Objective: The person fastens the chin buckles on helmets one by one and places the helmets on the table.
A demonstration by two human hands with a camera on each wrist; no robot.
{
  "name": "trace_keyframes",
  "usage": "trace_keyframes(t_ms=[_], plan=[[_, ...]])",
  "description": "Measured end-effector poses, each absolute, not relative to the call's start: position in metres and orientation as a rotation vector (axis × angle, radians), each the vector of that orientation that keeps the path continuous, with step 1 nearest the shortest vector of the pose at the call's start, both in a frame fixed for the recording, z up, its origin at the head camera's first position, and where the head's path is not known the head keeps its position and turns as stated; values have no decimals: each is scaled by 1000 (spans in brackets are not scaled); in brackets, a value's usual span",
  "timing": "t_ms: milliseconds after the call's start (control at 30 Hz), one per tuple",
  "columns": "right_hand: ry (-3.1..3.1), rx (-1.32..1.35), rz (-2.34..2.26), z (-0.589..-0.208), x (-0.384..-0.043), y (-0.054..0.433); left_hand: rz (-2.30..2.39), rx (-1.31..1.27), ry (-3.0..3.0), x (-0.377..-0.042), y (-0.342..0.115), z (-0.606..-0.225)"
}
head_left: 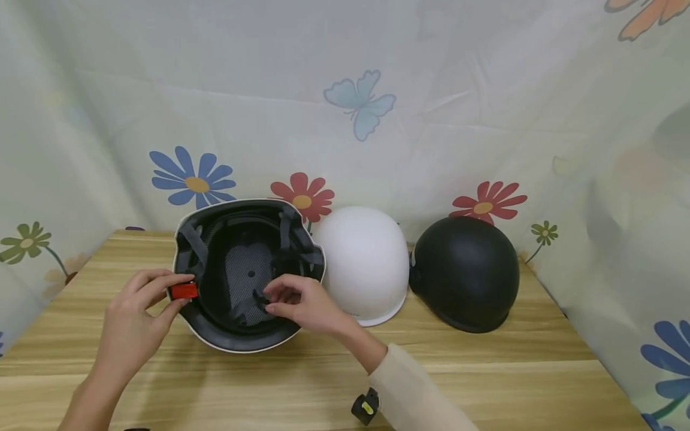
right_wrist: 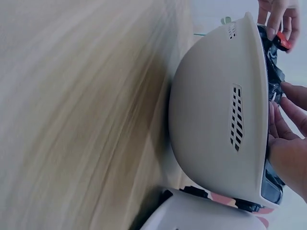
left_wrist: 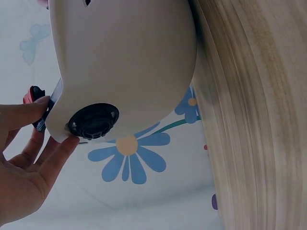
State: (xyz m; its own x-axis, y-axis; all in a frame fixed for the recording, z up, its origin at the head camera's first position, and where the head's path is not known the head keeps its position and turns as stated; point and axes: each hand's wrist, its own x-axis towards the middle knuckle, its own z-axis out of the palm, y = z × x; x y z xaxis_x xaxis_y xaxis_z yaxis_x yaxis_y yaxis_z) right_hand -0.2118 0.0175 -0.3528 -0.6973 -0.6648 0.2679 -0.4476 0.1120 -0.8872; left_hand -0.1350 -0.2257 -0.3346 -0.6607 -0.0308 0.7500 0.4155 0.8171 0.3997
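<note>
An upturned white helmet (head_left: 250,350) with a black padded inside lies on the table, its hollow facing up. At its left rim my left hand (head_left: 135,314) pinches a red and black buckle (head_left: 184,290) between thumb and fingers. In the left wrist view, a fingertip also touches the shell near a round black vent (left_wrist: 94,120). Over the hollow, my right hand (head_left: 302,302) pinches a small black strap piece (head_left: 261,299), whose exact shape is partly hidden by the fingers. Dark straps (head_left: 196,245) run along the inside of the helmet.
Right of the upturned helmet sits a second white helmet (head_left: 362,263), dome up, close beside it. A black helmet (head_left: 465,272) stands further right. All rest on a wood-grain table (head_left: 302,389), backed by a flowered cloth (head_left: 259,108).
</note>
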Motion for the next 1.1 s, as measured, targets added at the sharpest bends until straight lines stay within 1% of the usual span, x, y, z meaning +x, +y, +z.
trace_keyframes(t_ms=[700,1100], plan=[[2339,-1289,-1590,-346,-213,36,-671,-266,-2213,-134,-224,-335],[2428,-1277,-1607,-338,-214,44,-677,-270,-2225,-135,-222,-334]])
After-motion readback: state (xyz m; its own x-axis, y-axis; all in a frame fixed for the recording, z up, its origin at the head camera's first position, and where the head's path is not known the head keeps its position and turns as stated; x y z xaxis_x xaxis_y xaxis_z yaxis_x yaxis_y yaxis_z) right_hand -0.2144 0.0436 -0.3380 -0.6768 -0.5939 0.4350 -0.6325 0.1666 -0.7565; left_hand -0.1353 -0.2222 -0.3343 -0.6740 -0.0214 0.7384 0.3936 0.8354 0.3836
